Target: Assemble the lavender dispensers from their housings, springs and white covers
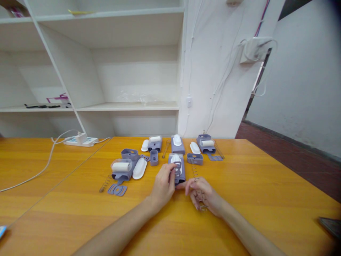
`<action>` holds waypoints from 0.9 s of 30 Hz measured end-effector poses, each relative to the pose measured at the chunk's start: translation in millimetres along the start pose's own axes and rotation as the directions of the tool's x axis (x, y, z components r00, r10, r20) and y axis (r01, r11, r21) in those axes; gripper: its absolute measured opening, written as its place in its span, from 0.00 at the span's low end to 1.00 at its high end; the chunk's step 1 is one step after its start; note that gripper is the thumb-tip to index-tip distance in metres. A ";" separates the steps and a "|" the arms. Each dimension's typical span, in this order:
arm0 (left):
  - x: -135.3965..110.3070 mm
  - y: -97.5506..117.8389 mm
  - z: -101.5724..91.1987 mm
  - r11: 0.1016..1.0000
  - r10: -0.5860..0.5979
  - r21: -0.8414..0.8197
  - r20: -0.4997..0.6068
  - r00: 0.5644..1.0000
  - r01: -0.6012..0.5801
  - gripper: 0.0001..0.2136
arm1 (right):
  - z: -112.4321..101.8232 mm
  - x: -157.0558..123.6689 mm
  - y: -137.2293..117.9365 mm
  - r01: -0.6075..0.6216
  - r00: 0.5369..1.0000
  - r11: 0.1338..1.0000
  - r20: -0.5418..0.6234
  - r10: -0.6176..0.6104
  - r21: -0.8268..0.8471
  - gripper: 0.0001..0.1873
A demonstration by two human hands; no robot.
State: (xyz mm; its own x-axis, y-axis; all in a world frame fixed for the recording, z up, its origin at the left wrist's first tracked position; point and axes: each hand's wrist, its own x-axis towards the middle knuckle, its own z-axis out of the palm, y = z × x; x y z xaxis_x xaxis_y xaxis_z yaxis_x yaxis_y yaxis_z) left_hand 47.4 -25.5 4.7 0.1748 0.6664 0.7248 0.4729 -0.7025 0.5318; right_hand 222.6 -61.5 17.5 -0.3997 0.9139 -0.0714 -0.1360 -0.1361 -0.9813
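On the orange wooden table [255, 185] lie several purple and white plastic parts. My left hand [163, 185] grips the near end of a purple assembled unit with a white cap [177, 164], fingers curled round it. My right hand [201, 193] sits just right of that unit, fingers bent over a thin metal spring [195, 170] that runs under the hand; its thumb points toward the unit. Whether the fingers pinch the spring is unclear.
A purple holder with a white roller [121, 168], a white oval cap [140, 168], small purple cups [153, 157], another spring [106, 183] and more units [206, 144] lie beyond. A power strip [80, 140] with its cable sits far left. White shelves [112, 71] stand behind.
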 end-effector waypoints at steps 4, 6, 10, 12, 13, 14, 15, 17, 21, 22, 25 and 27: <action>-0.4 -1.8 0.7 0.999 0.019 0.046 0.000 1.000 -0.019 0.09 | 5.7 3.5 7.2 -0.001 0.995 0.996 -0.099 -0.007 -0.090 0.15; -2.1 -1.0 0.7 0.994 0.055 0.091 0.013 0.998 -0.056 0.09 | 6.9 6.8 11.4 0.005 0.988 0.995 -0.152 -0.019 -0.095 0.15; -9.1 6.5 1.4 0.967 0.207 0.120 0.156 0.966 -0.227 0.11 | 7.8 12.0 14.1 0.037 0.918 0.992 -0.387 -0.083 -0.124 0.12; -12.4 11.0 2.3 0.951 0.267 0.089 0.242 0.933 -0.296 0.12 | 6.4 13.3 12.5 0.073 0.852 0.983 -0.501 -0.149 -0.168 0.11; -13.5 12.6 2.8 0.945 0.288 0.074 0.275 0.917 -0.319 0.13 | 4.9 13.8 11.3 0.092 0.824 0.978 -0.538 -0.181 -0.188 0.10; -13.9 13.7 3.2 0.941 0.300 0.065 0.298 0.906 -0.333 0.13 | 2.9 14.3 10.2 0.107 0.800 0.973 -0.564 -0.205 -0.202 0.11; -13.8 14.1 3.6 0.941 0.300 0.063 0.306 0.904 -0.334 0.13 | 0.4 14.8 9.4 0.120 0.780 0.970 -0.584 -0.223 -0.209 0.11; -11.3 12.8 4.0 0.955 0.261 0.072 0.267 0.928 -0.289 0.12 | -5.5 15.8 8.5 0.139 0.751 0.969 -0.615 -0.239 -0.206 0.13; -0.7 3.2 3.4 0.990 0.131 0.038 0.144 0.981 -0.138 0.10 | -17.7 19.4 8.5 0.202 0.716 0.964 -0.645 -0.266 -0.174 0.14; 2.3 -0.1 3.1 0.995 0.096 0.027 0.133 0.986 -0.101 0.10 | -20.4 20.8 8.5 0.213 0.714 0.962 -0.645 -0.272 -0.170 0.14; 9.9 -9.8 2.5 1.000 -0.012 -0.006 0.130 0.991 0.012 0.11 | -28.0 27.2 10.0 0.240 0.749 0.955 -0.593 -0.296 -0.174 0.14; 13.2 -14.6 2.7 0.996 -0.079 -0.038 0.136 0.988 0.085 0.12 | -33.3 32.9 13.5 0.271 0.750 0.938 -0.562 -0.348 -0.218 0.14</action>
State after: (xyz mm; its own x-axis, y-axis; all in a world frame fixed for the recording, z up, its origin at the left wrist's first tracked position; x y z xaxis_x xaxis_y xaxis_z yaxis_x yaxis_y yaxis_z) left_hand 45.1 -5.8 5.3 0.2529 0.7475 0.6143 0.4532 -0.6525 0.6073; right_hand 237.8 -20.5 -4.0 0.2569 0.9481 0.1872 -0.0387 0.2036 -0.9783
